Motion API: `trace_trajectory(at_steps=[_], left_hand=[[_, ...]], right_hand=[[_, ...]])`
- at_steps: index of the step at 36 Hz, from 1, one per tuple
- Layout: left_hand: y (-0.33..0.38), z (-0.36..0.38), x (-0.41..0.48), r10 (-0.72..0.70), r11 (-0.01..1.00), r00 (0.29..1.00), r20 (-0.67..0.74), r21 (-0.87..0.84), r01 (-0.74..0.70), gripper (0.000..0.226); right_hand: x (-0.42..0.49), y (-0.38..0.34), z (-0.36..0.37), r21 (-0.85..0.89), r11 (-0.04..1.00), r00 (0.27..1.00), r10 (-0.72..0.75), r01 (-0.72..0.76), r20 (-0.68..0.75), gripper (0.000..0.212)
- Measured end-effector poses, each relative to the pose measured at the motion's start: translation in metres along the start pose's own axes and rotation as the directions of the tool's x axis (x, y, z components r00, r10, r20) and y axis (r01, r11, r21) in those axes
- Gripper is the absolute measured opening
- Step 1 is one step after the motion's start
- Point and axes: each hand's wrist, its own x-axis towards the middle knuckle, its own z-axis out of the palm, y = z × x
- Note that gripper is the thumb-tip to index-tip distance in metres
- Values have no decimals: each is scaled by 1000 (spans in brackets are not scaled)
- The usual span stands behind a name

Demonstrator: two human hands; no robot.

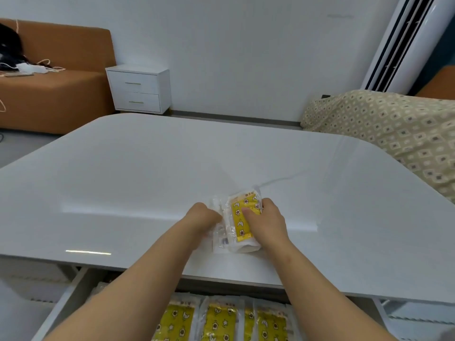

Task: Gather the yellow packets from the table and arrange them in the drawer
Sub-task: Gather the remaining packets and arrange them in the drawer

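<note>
— On the table, what have you got there?

— A bundle of yellow packets [242, 223]. It lies on the white table [147, 173] toward six o'clock, near the front edge. The packets are in clear wrap, and the top one's yellow face, printed with little moons and stars, is turned up.

— And your hands?

— Both are on it. My left hand [203, 217] sits at the bundle's nine o'clock, fingers curled into the clear wrap on that side. The tips are hidden, so I can't tell how far under they reach. My right hand [269, 223] sits at three o'clock, with the thumb pressed on the yellow face and the fingers wrapped over the far edge.

— The drawer?

— The drawer [61, 303] stands pulled out below the table's front edge, under my forearms. A row of stored packets [220, 321] lies flat inside, side by side, yellow faces up.

— Anything else around?

— An orange sofa [61, 94] at ten o'clock, a white bedside cabinet [138, 89] at eleven and a patterned cloth [394, 131] at two.
</note>
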Motion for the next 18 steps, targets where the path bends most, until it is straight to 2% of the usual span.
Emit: trace_trajectory(at_steps=[3,6,8,10,12,15,18], left_hand=[[4,11,8,-6,998,999,-48,66,9,16],[13,24,7,-35,940,986,-160,329,87,10],[15,31,4,-36,887,974,-225,441,134,30],[13,36,2,9,879,974,-227,465,100,36],[12,40,-1,58,911,981,-186,412,25,33],[9,45,-12,114,972,982,-149,224,-79,21],[5,47,-20,115,993,978,-173,48,-108,14]], right_hand=[[1,4,0,53,999,1000,8,-9,17,15],[3,6,-1,111,994,1000,15,-17,18,18],[3,7,-2,165,986,1000,26,-27,9,16],[4,10,-4,229,973,999,46,-43,-9,9],[3,14,-5,329,942,997,79,-67,-22,7],[0,21,-6,477,872,992,127,-108,-9,14],[-6,27,-10,567,814,990,139,-129,26,12]])
